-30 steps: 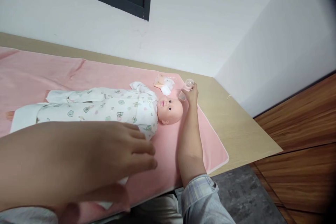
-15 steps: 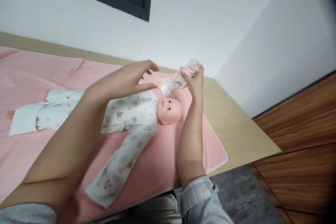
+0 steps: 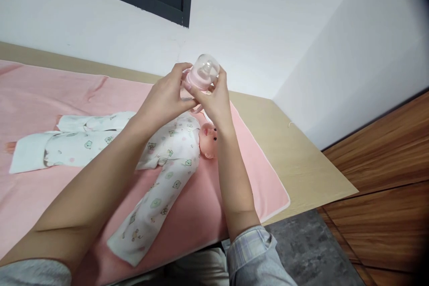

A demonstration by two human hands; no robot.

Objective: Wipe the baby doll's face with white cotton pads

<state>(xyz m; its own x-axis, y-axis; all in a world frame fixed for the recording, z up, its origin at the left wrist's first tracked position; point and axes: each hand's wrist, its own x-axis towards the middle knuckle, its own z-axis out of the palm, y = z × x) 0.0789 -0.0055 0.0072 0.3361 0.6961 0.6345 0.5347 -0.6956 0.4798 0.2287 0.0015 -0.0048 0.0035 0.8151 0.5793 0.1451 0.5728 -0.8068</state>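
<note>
A baby bottle (image 3: 198,79) with a clear dome cap and a pink collar is held up between my two hands, above the doll's upper body. My left hand (image 3: 169,95) is wrapped round the bottle's body from the left. From the right, my right hand (image 3: 215,98) grips it at the collar and the cap. My fingers hide most of the bottle's body. Below lies a baby doll (image 3: 208,142) on its back in a white printed suit (image 3: 176,156); my right wrist covers part of its head.
The doll lies on a pink mat (image 3: 261,183) with a white border, spread over a light wooden table (image 3: 298,161). A white wall (image 3: 248,22) with a dark window frame (image 3: 186,4) stands behind. Brown wooden panels (image 3: 385,156) are at the right.
My right hand has brought the bottle left and up, its cap tilting upright. My left hand, open and apart from it before, has closed round the bottle.
</note>
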